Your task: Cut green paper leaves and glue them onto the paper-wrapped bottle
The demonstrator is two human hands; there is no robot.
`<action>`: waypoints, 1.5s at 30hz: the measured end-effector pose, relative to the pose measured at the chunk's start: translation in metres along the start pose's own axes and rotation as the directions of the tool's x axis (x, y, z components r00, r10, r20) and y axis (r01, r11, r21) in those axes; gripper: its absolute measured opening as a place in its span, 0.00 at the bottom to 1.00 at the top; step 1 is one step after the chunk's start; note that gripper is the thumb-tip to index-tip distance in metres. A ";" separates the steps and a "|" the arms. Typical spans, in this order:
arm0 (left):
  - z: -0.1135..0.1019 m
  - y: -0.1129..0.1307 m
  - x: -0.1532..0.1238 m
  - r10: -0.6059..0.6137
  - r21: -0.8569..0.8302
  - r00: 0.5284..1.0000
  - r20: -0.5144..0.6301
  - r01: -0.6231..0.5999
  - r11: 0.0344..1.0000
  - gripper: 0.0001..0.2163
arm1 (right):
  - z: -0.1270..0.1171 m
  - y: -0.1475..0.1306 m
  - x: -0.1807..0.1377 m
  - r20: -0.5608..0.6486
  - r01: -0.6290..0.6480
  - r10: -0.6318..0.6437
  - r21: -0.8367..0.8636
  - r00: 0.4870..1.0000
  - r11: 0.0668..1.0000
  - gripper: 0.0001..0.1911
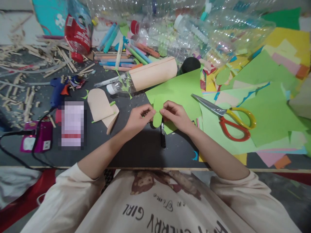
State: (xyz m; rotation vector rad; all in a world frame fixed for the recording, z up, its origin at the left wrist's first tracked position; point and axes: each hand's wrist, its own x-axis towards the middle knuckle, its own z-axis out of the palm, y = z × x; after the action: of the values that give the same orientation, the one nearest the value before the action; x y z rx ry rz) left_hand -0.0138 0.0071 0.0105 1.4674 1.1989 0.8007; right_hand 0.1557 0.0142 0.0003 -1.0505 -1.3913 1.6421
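Between both hands is a small green paper cutout [157, 121] with rounded ends. My left hand [141, 118] pinches its left edge. The fingers of my right hand [175, 114] are closed on its right edge. A black pen [163, 136] lies just below the cutout, partly under it. Behind the hands lies a large green paper sheet [179, 90]. Left of my left hand are beige paper pieces [100, 105] with small green strips on them. Scissors [222, 112] with yellow and red handles rest on paper to the right, blades apart.
A clear bottle wrapped in beige paper [154, 74] lies behind the hands. At left are a blue glue gun [56, 90], its cable, a blurred-out phone-like object [73, 124] and scattered wooden sticks [29, 100]. Plastic bottles [165, 35] crowd the back; coloured paper [274, 113] covers the right.
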 end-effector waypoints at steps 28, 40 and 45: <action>0.000 -0.013 0.003 0.038 -0.052 0.999 -0.024 -0.039 0.998 0.17 | -0.001 0.004 0.005 0.090 0.017 -0.010 -0.073 0.996 0.997 0.23; -0.002 -0.004 0.000 0.004 0.006 1.000 0.004 -0.004 1.000 0.13 | -0.001 0.007 0.005 0.070 -0.034 0.041 -0.107 0.997 0.994 0.18; -0.001 -0.003 -0.001 0.001 0.022 1.000 0.009 -0.002 1.000 0.12 | -0.001 0.006 0.004 0.071 -0.033 0.042 -0.120 0.997 0.992 0.19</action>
State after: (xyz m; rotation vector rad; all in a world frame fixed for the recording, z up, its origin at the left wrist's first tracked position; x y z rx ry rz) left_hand -0.0158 0.0066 0.0077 1.4888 1.2035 0.7831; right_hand 0.1551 0.0175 -0.0058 -1.0992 -1.5422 1.6568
